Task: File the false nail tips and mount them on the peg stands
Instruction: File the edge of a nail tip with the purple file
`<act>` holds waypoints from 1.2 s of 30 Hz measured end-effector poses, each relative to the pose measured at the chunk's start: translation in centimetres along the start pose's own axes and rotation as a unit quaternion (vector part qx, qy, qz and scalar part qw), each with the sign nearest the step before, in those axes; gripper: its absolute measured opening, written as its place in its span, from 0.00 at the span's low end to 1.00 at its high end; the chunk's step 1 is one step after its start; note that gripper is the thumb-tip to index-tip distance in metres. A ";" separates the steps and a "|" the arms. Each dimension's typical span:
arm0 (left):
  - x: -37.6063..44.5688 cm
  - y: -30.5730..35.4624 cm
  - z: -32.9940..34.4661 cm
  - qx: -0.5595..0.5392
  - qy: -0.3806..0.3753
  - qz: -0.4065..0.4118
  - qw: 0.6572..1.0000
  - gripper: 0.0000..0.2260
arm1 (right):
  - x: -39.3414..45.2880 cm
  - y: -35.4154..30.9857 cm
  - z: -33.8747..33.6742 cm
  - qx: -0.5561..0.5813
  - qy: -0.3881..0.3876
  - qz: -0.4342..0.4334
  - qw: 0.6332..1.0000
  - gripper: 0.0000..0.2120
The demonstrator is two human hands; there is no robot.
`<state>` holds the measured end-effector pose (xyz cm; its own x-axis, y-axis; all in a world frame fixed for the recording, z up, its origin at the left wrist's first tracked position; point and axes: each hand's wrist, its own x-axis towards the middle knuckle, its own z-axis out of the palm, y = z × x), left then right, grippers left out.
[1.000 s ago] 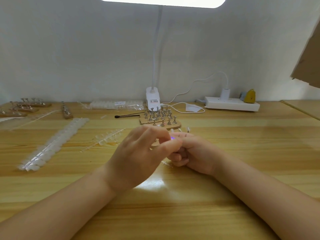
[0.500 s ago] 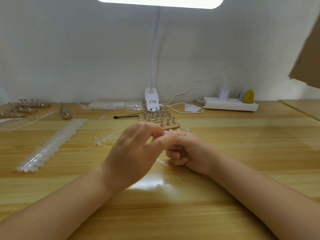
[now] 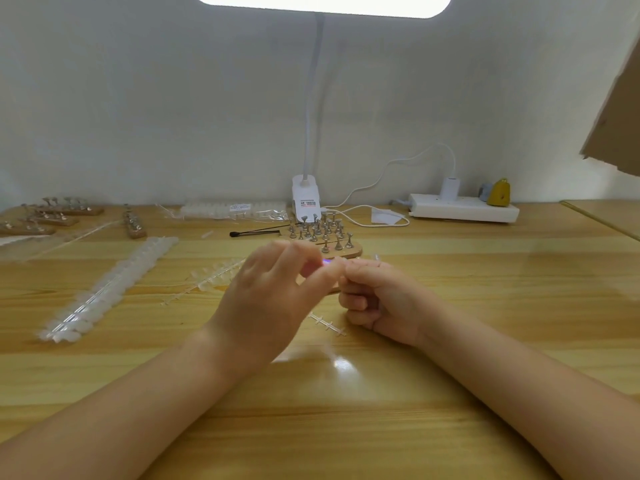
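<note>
- Head view: both hands meet low over the table (image 3: 450,358). Left hand (image 3: 273,299) has thumb and forefinger pinched together at the meeting point; right hand (image 3: 377,299) is curled into a loose fist against it.
- Between the fingertips shows a small violet glint (image 3: 326,261), probably the nail tip or a file; too small to tell which hand grasps it, or which way it points.
- Peg stand (image 3: 349,251) sits just beyond the fingertips, long axis running left to right, pegs upright; both hands are about equally near.
- Strips of tips (image 3: 104,289) lie well left of the left hand, slanting away.
</note>
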<state>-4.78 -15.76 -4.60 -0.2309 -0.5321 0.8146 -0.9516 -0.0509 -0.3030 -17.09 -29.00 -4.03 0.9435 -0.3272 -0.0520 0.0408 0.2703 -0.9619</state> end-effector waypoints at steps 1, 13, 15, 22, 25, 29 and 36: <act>0.1 -0.2 -0.1 0.010 -0.001 -0.017 1.000 0.14 | 0.0 0.1 -0.1 0.002 0.004 -0.001 1.000 0.07; 0.0 0.2 0.0 -0.051 0.047 0.015 0.997 0.18 | 0.1 0.2 -0.6 -0.012 -0.062 0.011 0.998 0.07; 0.0 0.9 0.1 -0.069 0.054 0.059 0.994 0.13 | 0.1 0.2 -0.5 -0.032 -0.094 0.002 0.995 0.06; -0.5 -0.4 0.3 -0.045 0.038 0.016 0.998 0.20 | 0.0 0.1 -0.7 -0.010 -0.087 0.012 0.996 0.06; -0.2 0.4 0.3 -0.076 0.065 0.065 0.993 0.15 | 0.0 0.1 -0.5 -0.023 -0.110 0.007 0.994 0.07; -0.3 -0.2 0.2 -0.057 0.037 0.052 0.996 0.16 | 0.0 0.0 -0.6 -0.024 -0.109 0.010 0.994 0.08; -0.3 0.7 0.3 -0.082 0.049 0.081 0.992 0.15 | -0.1 0.1 -0.4 -0.038 -0.119 0.008 0.992 0.08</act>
<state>-5.32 -15.89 -5.25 -0.3948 -0.4362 0.8086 -0.9186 0.1716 -0.3560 -17.34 -29.29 -4.19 0.9952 -0.0974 -0.0113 0.0087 0.2022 -0.9793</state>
